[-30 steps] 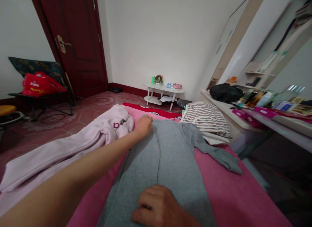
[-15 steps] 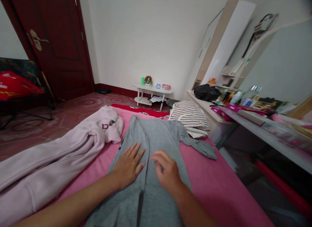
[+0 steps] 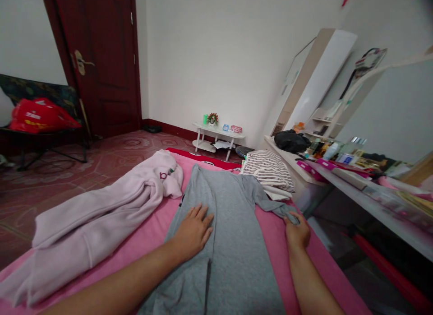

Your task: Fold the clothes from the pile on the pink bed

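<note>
A grey long-sleeved shirt (image 3: 237,229) lies spread over the pink bed sheet (image 3: 270,233). Its left side is folded inward, with that sleeve running down along the body. My left hand (image 3: 193,229) rests flat on this folded part, fingers stretched out. At the right, my right hand (image 3: 297,229) grips the cuff end of the other sleeve, which reaches out from the shirt's shoulder. The shirt's lower end runs out of view at the bottom.
Pale pink sweatpants (image 3: 111,215) lie along the bed's left side. A striped folded garment (image 3: 269,170) sits at the far right corner. Beside the bed stands a dressing table (image 3: 365,202) crowded with bottles. A small white table (image 3: 219,132) stands by the wall.
My right hand has moved from above the shirt's middle out to the right and taken hold of the sleeve's cuff. My left hand stays flat on the shirt. The view has shifted slightly.
</note>
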{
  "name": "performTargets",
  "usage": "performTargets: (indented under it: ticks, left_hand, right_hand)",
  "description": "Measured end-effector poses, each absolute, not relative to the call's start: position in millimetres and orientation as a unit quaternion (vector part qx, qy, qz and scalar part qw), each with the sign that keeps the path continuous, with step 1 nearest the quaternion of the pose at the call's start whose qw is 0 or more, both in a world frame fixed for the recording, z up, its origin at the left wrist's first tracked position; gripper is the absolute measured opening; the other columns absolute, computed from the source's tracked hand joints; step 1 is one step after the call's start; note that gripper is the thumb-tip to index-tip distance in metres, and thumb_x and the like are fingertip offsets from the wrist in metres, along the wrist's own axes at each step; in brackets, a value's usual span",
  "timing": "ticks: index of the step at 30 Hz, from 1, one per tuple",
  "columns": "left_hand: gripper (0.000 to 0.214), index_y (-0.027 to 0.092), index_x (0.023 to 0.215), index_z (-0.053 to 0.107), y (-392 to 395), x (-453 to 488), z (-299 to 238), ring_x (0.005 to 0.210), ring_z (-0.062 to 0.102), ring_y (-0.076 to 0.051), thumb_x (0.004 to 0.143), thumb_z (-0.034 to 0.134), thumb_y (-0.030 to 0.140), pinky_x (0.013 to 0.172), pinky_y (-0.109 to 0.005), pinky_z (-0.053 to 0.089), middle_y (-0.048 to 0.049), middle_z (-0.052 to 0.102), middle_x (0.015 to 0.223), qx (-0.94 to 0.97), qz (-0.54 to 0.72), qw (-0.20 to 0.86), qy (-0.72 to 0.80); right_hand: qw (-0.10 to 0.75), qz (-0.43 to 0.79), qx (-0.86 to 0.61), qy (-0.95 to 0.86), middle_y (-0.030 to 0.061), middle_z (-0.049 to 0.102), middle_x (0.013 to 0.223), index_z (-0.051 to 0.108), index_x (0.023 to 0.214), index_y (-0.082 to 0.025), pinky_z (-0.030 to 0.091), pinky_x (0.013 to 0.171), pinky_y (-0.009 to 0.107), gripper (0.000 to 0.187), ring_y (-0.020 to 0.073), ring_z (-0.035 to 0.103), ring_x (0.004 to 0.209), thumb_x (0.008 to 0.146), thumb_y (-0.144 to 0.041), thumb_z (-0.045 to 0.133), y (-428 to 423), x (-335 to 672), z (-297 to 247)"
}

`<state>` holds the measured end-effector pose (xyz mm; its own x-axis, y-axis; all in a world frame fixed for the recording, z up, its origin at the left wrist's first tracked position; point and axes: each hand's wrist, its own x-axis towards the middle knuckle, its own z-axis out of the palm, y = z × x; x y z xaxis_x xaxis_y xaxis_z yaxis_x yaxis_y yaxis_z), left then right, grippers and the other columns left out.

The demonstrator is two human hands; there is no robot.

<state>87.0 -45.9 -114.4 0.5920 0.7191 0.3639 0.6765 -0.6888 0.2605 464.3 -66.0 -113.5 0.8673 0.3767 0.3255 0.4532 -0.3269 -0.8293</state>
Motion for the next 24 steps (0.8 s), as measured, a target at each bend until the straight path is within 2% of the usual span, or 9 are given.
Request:
performTargets:
  ticks: [3, 5, 8, 10, 12, 15, 17, 21, 24]
  left_hand:
    - [0.032, 0.021, 0.119, 0.061, -46.7, 85.6, -109.1, 0.113, 0.056, -0.023, 0.093, 0.044, 0.026, 0.101, -0.038, 0.043, -0.009, 0.062, 0.121, 0.907, 0.254, 0.113, 0.317]
    - [0.03, 0.021, 0.117, 0.062, -47.7, 83.9, -106.4, 0.105, 0.059, -0.019, 0.094, 0.043, 0.024, 0.096, -0.033, 0.047, -0.0072, 0.064, 0.114, 0.91, 0.271, 0.143, 0.281]
    - [0.031, 0.02, 0.117, 0.061, -50.0, 79.3, -103.6, 0.106, 0.057, -0.019, 0.094, 0.041, 0.021, 0.096, -0.032, 0.046, -0.0077, 0.063, 0.114, 0.905, 0.298, 0.152, 0.262]
    - [0.031, 0.021, 0.117, 0.061, -52.2, 75.5, -101.3, 0.106, 0.057, -0.019, 0.094, 0.04, 0.02, 0.095, -0.032, 0.046, -0.0078, 0.062, 0.115, 0.905, 0.308, 0.157, 0.249]
    - [0.032, 0.022, 0.117, 0.061, -54.8, 72.4, -98.7, 0.106, 0.056, -0.019, 0.093, 0.04, 0.017, 0.095, -0.03, 0.045, -0.0075, 0.062, 0.115, 0.911, 0.305, 0.159, 0.228]
    - [0.035, 0.023, 0.118, 0.06, -58.3, 71.1, -97.1, 0.107, 0.056, -0.018, 0.091, 0.04, 0.013, 0.093, -0.029, 0.045, -0.0069, 0.061, 0.116, 0.921, 0.297, 0.148, 0.204]
    - [0.036, 0.023, 0.118, 0.06, -58.3, 72.9, -98.4, 0.108, 0.055, -0.019, 0.09, 0.041, 0.013, 0.095, -0.03, 0.045, -0.0068, 0.06, 0.118, 0.92, 0.302, 0.13, 0.215]
    - [0.041, 0.023, 0.126, 0.054, -45.8, 79.1, -101.3, 0.122, 0.046, -0.024, 0.086, 0.047, 0.015, 0.103, -0.039, 0.037, -0.0093, 0.051, 0.133, 0.901, 0.308, 0.052, 0.3]
    - [0.056, 0.02, 0.136, 0.044, -22.7, 82.7, -98.7, 0.133, 0.034, -0.029, 0.081, 0.055, 0.019, 0.11, -0.047, 0.027, -0.0135, 0.04, 0.144, 0.874, 0.283, -0.012, 0.395]
  right_hand:
    - [0.594, -0.076, -0.775, -0.203, 0.0162, 0.066, 0.1, 0.062, 0.105, -0.011, 0.053, 0.07, 0.04, 0.042, 0.0309, 0.064, 0.089, 0.068, -0.028, 0.053, -53.9, 451.4, -81.1]
    - [0.626, -0.081, -0.746, -0.211, 0.0182, 0.064, 0.106, 0.057, 0.114, -0.007, 0.054, 0.068, 0.036, 0.047, 0.0276, 0.064, 0.09, 0.072, -0.027, 0.049, -42.0, 434.8, -49.1]
    - [0.635, -0.024, -0.685, -0.357, 0.0094, 0.066, 0.109, 0.059, 0.118, -0.015, 0.054, 0.066, 0.027, 0.048, 0.0191, 0.066, 0.084, 0.072, -0.029, 0.058, -36.4, 391.1, 3.8]
    - [0.535, 0.092, -0.563, -0.623, 0.0095, 0.055, 0.132, 0.048, 0.134, -0.022, 0.054, 0.08, 0.034, 0.065, 0.0221, 0.062, 0.106, 0.072, -0.031, 0.066, -50.4, 355.0, 31.7]
    - [0.415, 0.111, -0.517, -0.74, 0.0069, 0.048, 0.141, 0.045, 0.137, -0.027, 0.049, 0.094, 0.04, 0.071, 0.0239, 0.053, 0.12, 0.071, -0.032, 0.07, -79.7, 324.5, 43.3]
    - [0.303, 0.13, -0.58, -0.745, 0.0073, 0.055, 0.134, 0.055, 0.129, -0.024, 0.041, 0.103, 0.043, 0.049, 0.0227, 0.052, 0.123, 0.081, -0.032, 0.059, -136.8, 308.0, 19.1]
    - [0.256, 0.116, -0.644, -0.712, 0.0104, 0.057, 0.132, 0.056, 0.128, -0.02, 0.04, 0.105, 0.044, 0.049, 0.0245, 0.052, 0.122, 0.081, -0.034, 0.058, -171.6, 317.9, -17.3]
    - [0.206, 0.094, -0.732, -0.643, 0.0131, 0.06, 0.126, 0.056, 0.126, -0.019, 0.048, 0.097, 0.042, 0.054, 0.0285, 0.058, 0.115, 0.076, -0.038, 0.062, -222.2, 352.1, -85.4]
    - [0.196, 0.168, -0.756, -0.602, 0.011, 0.069, 0.109, 0.054, 0.128, -0.022, 0.055, 0.082, 0.036, 0.055, 0.0268, 0.067, 0.097, 0.078, -0.044, 0.06, -251.2, 362.0, -107.5]
